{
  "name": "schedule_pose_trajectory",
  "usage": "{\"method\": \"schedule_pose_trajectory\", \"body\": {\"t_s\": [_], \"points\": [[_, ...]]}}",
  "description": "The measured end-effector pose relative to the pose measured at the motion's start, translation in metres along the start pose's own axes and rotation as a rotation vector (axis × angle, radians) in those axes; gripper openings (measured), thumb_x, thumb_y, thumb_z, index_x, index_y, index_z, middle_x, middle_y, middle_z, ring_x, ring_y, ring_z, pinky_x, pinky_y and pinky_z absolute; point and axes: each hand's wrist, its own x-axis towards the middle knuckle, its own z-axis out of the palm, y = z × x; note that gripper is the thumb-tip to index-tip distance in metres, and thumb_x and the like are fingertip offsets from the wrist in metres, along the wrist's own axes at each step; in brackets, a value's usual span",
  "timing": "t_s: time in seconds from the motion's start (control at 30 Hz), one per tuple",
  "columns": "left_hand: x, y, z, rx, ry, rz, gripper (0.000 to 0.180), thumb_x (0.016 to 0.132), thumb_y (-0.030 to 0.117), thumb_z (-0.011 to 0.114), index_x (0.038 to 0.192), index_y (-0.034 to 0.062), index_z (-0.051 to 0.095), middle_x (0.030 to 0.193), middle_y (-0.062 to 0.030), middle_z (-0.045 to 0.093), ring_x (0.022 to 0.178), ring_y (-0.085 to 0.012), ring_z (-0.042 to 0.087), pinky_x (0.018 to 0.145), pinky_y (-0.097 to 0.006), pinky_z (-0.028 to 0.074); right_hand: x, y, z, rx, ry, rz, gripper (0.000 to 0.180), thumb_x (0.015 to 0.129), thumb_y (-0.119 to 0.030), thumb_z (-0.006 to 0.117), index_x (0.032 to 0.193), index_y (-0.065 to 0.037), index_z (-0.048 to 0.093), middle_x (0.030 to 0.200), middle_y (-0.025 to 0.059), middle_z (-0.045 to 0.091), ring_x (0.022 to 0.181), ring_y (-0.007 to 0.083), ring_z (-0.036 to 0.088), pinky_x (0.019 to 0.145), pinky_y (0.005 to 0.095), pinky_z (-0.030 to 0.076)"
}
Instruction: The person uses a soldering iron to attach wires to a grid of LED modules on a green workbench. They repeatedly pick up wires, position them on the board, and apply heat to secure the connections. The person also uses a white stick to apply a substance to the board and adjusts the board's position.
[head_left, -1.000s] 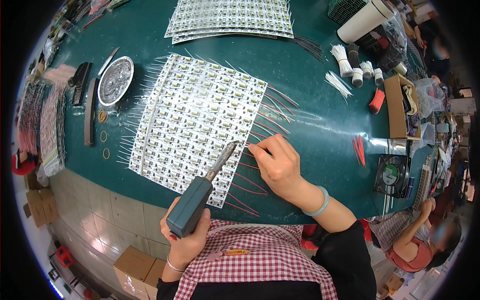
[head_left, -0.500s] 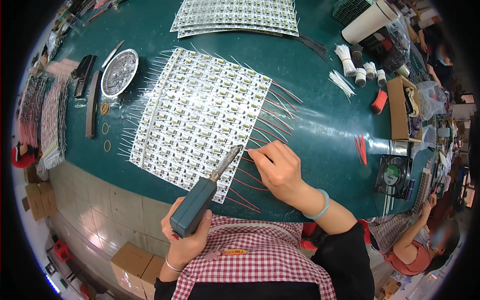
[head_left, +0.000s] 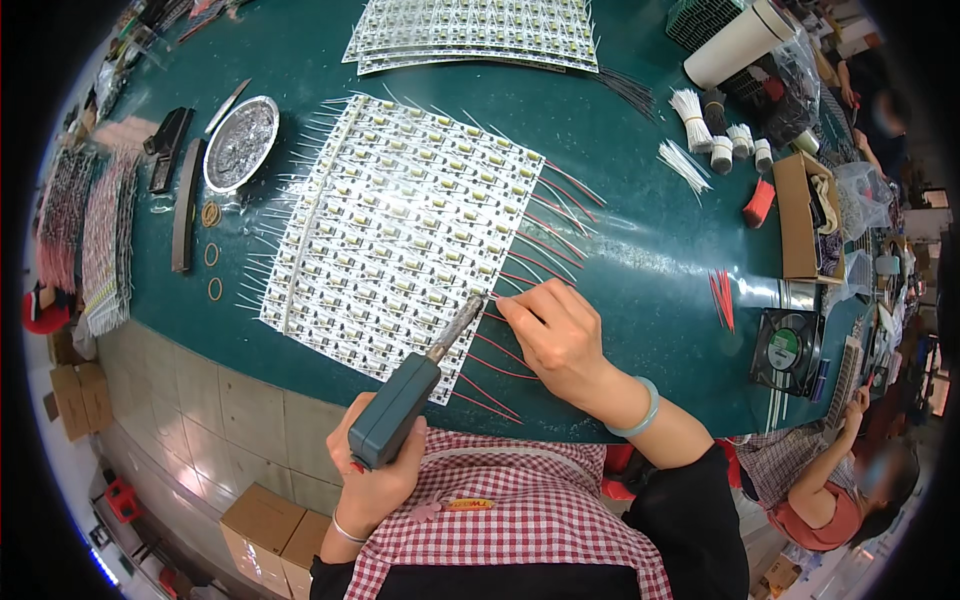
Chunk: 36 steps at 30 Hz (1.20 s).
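Note:
My left hand (head_left: 375, 470) grips a teal-handled soldering iron (head_left: 405, 400), its metal tip at the right edge of a large white panel of small circuit boards (head_left: 395, 230) on the green table (head_left: 640, 260). My right hand (head_left: 560, 335) pinches a thin red wire (head_left: 500, 298) and holds its end against the panel edge right at the iron's tip. Several red wires (head_left: 545, 245) stick out from the panel's right side, and white wires from its left side.
A round metal dish (head_left: 240, 142), black tools (head_left: 170, 160) and rubber bands (head_left: 212, 255) lie at the left. More panels (head_left: 470, 30) are stacked at the far edge. White wire bundles (head_left: 690, 130), loose red wires (head_left: 722, 295), a cardboard box (head_left: 800, 215) and a small fan (head_left: 785, 350) sit right. Another person (head_left: 830, 490) sits at lower right.
My right hand has shifted slightly up along the panel's right edge with the red wire, and the iron's tip has followed to meet it.

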Motion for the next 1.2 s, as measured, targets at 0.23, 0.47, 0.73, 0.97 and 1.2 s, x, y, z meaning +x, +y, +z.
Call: {"method": "schedule_pose_trajectory", "body": {"t_s": [0.23,0.47,0.73,0.97,1.2], "points": [[0.0,0.0,0.001,0.023,0.013,0.026,0.016,0.078,-0.005,0.076,0.093,-0.0059,0.07,0.085,-0.0103,0.066,0.067,-0.0143,0.064,0.057,-0.027,0.048,-0.001,0.001,0.001,-0.014,-0.009,-0.001,0.023,0.076,0.003,0.076,0.097,-0.002,0.069,0.081,0.0059,0.064,0.071,0.0226,0.061,0.059,0.0342,0.049],[-0.006,0.0,-0.006,0.051,-0.014,-0.067,0.017,0.079,-0.001,0.076,0.094,-0.006,0.07,0.089,-0.0111,0.066,0.068,-0.0164,0.064,0.059,-0.028,0.05,-0.002,0.001,0.002,-0.016,0.0,0.01,0.022,0.076,0.002,0.077,0.096,-0.003,0.07,0.08,0.0059,0.063,0.07,0.0225,0.061,0.058,0.0341,0.049],[-0.009,-0.001,-0.003,0.017,0.03,-0.039,0.02,0.077,-0.005,0.076,0.096,-0.0075,0.07,0.095,-0.0158,0.07,0.076,-0.0203,0.068,0.064,-0.03,0.053,-0.002,-0.001,0.003,-0.018,0.014,0.018,0.021,0.074,0.002,0.077,0.093,-0.003,0.07,0.08,0.0056,0.063,0.07,0.0226,0.06,0.059,0.0338,0.048],[-0.012,-0.002,-0.008,0.038,0.017,-0.019,0.02,0.077,-0.005,0.076,0.096,-0.0075,0.07,0.093,-0.0147,0.069,0.074,-0.0196,0.067,0.063,-0.03,0.052,-0.002,-0.013,0.0,-0.022,0.098,-0.078,0.023,0.07,-0.001,0.071,0.094,0.0,0.07,0.082,0.0054,0.06,0.076,0.0236,0.06,0.063,0.0358,0.047],[-0.018,-0.006,-0.01,-0.037,0.02,-0.068,0.019,0.078,-0.003,0.076,0.096,-0.0064,0.07,0.09,-0.013,0.068,0.072,-0.0183,0.066,0.061,-0.029,0.051,-0.014,-0.013,0.008,0.011,0.053,-0.021,0.023,0.069,0.001,0.069,0.093,-0.001,0.07,0.079,0.0053,0.056,0.074,0.0227,0.059,0.059,0.0341,0.047]]}}
